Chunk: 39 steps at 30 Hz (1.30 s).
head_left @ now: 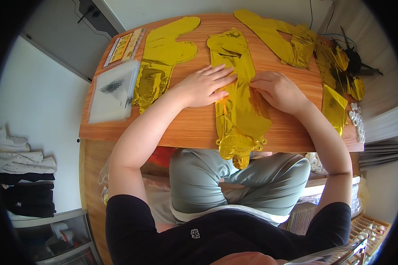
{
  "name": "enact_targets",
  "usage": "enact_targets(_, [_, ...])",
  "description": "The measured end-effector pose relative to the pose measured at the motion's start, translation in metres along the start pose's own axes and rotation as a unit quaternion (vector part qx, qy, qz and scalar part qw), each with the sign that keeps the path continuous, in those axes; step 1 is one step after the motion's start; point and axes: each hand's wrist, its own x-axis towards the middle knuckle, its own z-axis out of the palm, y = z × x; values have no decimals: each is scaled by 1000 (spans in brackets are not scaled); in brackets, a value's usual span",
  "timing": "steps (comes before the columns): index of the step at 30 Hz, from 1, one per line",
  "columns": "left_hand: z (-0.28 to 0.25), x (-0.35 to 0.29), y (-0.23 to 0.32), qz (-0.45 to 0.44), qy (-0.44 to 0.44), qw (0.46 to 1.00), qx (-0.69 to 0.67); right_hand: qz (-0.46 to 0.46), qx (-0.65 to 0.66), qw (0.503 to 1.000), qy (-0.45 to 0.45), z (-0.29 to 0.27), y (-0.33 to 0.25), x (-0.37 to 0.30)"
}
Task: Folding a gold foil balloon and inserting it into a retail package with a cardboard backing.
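A flat, uninflated gold foil balloon (239, 62) lies lengthwise on the wooden table in front of me, its crumpled lower end hanging over the near edge. My left hand (206, 86) rests on its left side, palm down with the fingers stretched out. At the balloon's right edge, the fingers of my right hand (279, 90) are closed in a pinch on the foil; the fingertips are partly hidden. To the left lies another flat gold foil balloon (166, 46), wrinkled at its lower end. A third gold foil balloon (265, 33), with a triangular opening, is at the back right.
Clear plastic bags (112, 97) lie stacked at the table's left, below printed packets (124, 46). Crumpled gold foil (331, 64) and a folded gold piece (334, 108) are on the right, near a black stand (353, 60) with cables. Small white rings (356, 117) lie at the right edge.
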Motion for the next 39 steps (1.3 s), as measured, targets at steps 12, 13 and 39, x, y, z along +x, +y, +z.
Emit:
enact_targets(12, [-2,-2,-3,-2,-10,1000,-15,-159,28,986,-45,29,-52,32])
enact_targets(13, [-1,-1,-4,1,-9,1000,-21,-166,27,985,-42,34,-53,32])
enact_targets(39, [-20,5,-13,-203,53,967,-143,-159,-17,985,-64,49,-47,15])
